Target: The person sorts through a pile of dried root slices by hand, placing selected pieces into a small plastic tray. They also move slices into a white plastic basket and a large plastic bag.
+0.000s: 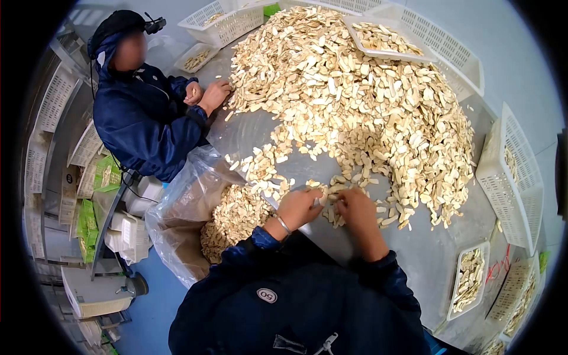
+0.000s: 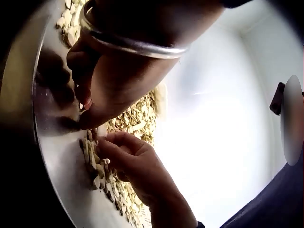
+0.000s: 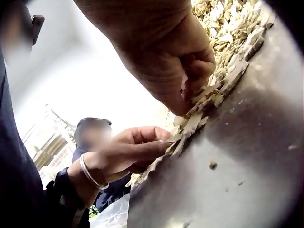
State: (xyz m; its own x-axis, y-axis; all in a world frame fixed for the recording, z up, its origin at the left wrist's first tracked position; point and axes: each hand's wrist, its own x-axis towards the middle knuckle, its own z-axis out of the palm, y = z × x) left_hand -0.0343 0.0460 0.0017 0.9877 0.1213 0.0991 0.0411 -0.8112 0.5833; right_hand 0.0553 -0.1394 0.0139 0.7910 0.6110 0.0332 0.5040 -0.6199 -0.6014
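A large heap of pale, dried-looking slices [image 1: 355,89] covers much of the metal table [image 1: 414,254], and both hands work at its near edge. My left hand [image 1: 300,208], with a silver bangle at the wrist, pinches a pale slice [image 1: 323,195] at its fingertips. Just to its right, my right hand [image 1: 357,210] has its fingers curled down among the loose slices. In the left wrist view a small pale slice [image 2: 101,131] shows between the thumb and forefinger of that right hand. Its fingertips are partly hidden in the right wrist view.
A plastic-lined box [image 1: 177,219] of slices stands left of my body. Across the table's left side another person [image 1: 148,112] handles slices. White perforated baskets [image 1: 512,183] line the right and far edges. A small tray [image 1: 470,281] and red-handled scissors [image 1: 499,263] lie at right.
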